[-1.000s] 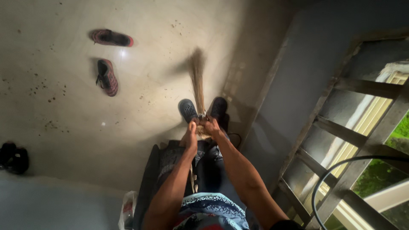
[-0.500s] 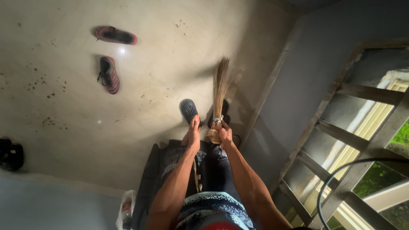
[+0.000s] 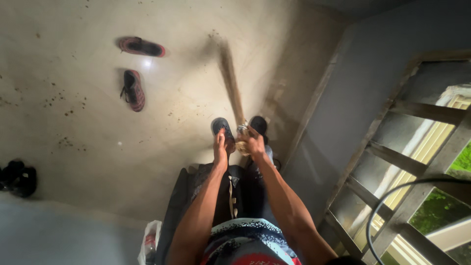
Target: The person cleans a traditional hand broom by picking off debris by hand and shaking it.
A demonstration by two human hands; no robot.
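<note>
Sweeping under way, judged somewhere in the middle. Right hand (image 3: 254, 145) closed around the bound butt of a bundled stick broom (image 3: 230, 83), bristles slanting off toward 11 o'clock and motion-blurred at the tip, low over the floor (image 3: 186, 98). Left hand (image 3: 220, 149) just beside the right, fingers extended flat toward the broom's base; cannot tell whether touching or gripping. Two dark clogs on the feet, at 12 o'clock just past the hands. Done so far: hard to judge, no gathered pile in sight. Left: dark specks and grit scattered at 9 to 10 o'clock, a few more near the bristle tip. Pale, glossy floor with a light glare. Pair of red-and-black shoes (image 3: 134, 89) at 10 o'clock, well apart from the broom; dark footwear (image 3: 17, 178) at 9 o'clock by the edge. Grey wall (image 3: 363, 78) at 1 o'clock, barred window opening (image 3: 417, 162) at 3 to 4 o'clock with greenery beyond, black cable (image 3: 387, 201) curving across it.
</note>
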